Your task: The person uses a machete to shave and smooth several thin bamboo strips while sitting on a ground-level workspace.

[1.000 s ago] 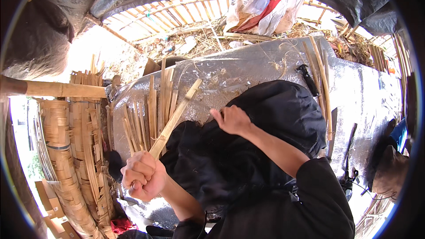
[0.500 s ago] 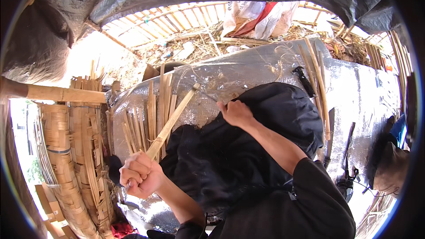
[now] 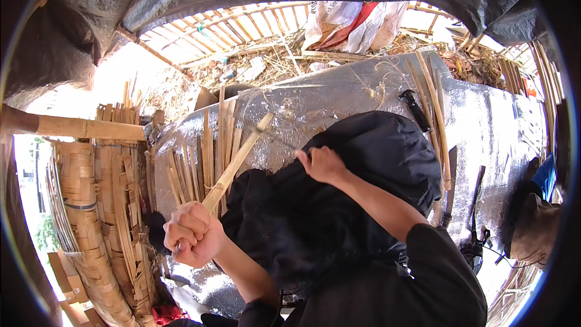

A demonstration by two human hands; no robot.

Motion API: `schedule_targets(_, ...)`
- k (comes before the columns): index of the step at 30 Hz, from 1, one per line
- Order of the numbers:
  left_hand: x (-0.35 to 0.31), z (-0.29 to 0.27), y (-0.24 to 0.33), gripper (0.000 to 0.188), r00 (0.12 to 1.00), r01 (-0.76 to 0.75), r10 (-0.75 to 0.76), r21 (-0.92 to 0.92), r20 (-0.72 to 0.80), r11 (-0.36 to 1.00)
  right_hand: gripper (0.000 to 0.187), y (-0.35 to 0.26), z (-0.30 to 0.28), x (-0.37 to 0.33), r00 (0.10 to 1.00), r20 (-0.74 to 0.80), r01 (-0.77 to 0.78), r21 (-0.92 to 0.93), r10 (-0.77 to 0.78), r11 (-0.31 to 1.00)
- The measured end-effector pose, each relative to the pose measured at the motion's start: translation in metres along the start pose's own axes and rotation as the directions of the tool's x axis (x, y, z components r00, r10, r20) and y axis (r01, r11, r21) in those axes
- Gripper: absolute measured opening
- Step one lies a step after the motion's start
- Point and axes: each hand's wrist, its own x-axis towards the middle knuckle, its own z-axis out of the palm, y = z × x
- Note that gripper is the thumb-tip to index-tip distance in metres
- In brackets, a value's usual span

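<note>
My left hand [image 3: 192,234] is closed in a fist round the lower end of a pale bamboo stick [image 3: 235,166]. The stick slants up and away to the right over my lap. My right hand [image 3: 324,165] is closed on a knife [image 3: 283,142]; its thin dark blade is blurred and reaches left to the stick, crossing just below the far tip. Most of the knife's handle is hidden inside my fingers. Dark cloth [image 3: 363,206] covers my legs under both arms.
Bamboo strips [image 3: 223,139] lie beyond my left hand, and longer strips [image 3: 437,115] lie to the right near a black tool [image 3: 414,110]. A silver sheet [image 3: 290,100] covers the ground. Rolled woven bamboo [image 3: 82,206] stands at left. A person [image 3: 532,224] is at the right edge.
The knife blade has moved from the stick's far tip to a place slightly below it. My right hand has shifted slightly nearer; my left hand keeps its hold with little movement.
</note>
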Motion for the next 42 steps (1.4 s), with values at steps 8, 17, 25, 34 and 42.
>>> schedule_targets(8,0.009,0.016,0.002,0.038,0.995,0.050,-0.052,0.030,0.080,0.998,0.071,-0.020,-0.036,-0.015,0.995,-0.065,0.077,0.011,-0.076,0.997)
schedule_targets(17,0.018,0.044,0.004,0.033,0.993,0.102,-0.085,0.209,-0.086,0.973,0.049,-0.076,-0.039,-0.108,0.886,-0.159,0.463,0.261,-0.435,0.847)
schedule_targets(25,-0.008,0.040,0.004,0.033,0.984,0.098,-0.093,0.026,-0.151,0.995,0.050,-0.057,-0.012,-0.099,0.898,-0.132,0.439,0.267,-0.419,0.858)
schedule_targets(34,-0.016,0.028,0.005,0.031,0.963,0.076,-0.059,0.055,-0.262,0.996,0.060,-0.058,-0.001,-0.069,0.941,-0.112,0.332,0.124,-0.320,0.935)
schedule_targets(42,-0.019,0.036,-0.002,0.033,0.977,0.044,-0.027,0.075,-0.212,0.996,0.056,-0.023,0.015,-0.035,0.957,-0.222,0.209,0.078,-0.187,0.975)
